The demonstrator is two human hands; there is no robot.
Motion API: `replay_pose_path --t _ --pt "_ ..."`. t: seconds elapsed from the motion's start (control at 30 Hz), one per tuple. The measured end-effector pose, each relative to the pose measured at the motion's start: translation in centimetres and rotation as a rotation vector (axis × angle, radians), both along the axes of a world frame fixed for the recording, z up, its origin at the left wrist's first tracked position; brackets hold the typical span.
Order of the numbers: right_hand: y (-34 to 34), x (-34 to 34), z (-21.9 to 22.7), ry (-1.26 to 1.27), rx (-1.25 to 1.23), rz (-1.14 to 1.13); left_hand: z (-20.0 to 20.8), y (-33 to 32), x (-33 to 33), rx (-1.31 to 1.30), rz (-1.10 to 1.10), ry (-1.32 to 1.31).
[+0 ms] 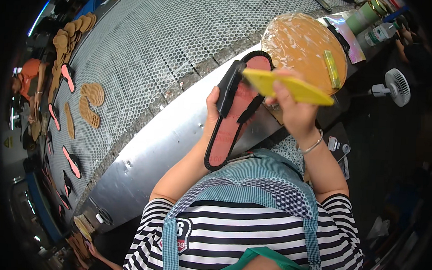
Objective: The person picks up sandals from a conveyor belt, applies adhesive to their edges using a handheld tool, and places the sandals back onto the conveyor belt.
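My left hand (211, 110) grips the edge of a sandal upper (224, 138). It has a pink insole with red print and black straps and edging, and it is tilted with the toe end pointing away. My right hand (296, 117) pinches a flat yellow slab (312, 92), slightly blurred. The slab's left end is at the black strap; whether it touches cannot be made out. The slab's material is also unclear.
A mesh conveyor (147, 50) with a metal side panel (158, 132) runs along the left, carrying tan soles (88, 111) and more pink-and-black uppers (71, 161). A plastic-wrapped tan round surface (297, 47) lies beyond my hands. A white fan (397, 87) stands right. A co-worker in orange (31, 70) is far left.
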State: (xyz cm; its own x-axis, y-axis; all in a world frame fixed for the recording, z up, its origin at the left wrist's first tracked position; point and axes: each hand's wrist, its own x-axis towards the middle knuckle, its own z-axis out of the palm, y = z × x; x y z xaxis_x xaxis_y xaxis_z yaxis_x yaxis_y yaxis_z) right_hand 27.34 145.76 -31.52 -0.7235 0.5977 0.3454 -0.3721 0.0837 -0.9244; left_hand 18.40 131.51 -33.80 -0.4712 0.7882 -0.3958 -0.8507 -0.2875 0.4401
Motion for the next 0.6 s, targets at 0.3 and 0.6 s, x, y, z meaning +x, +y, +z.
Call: replay_pose_path --t 0.3,0.6 --pt "-0.5 1.6 0.6 0.104 0.371 0.347 0.4 0.6 -0.9 0.036 -0.046 0.032" --pt "0.1 0.8 -0.4 0.236 0.550 0.302 0.4 1.7 -1.4 -0.023 0.005 0.062"
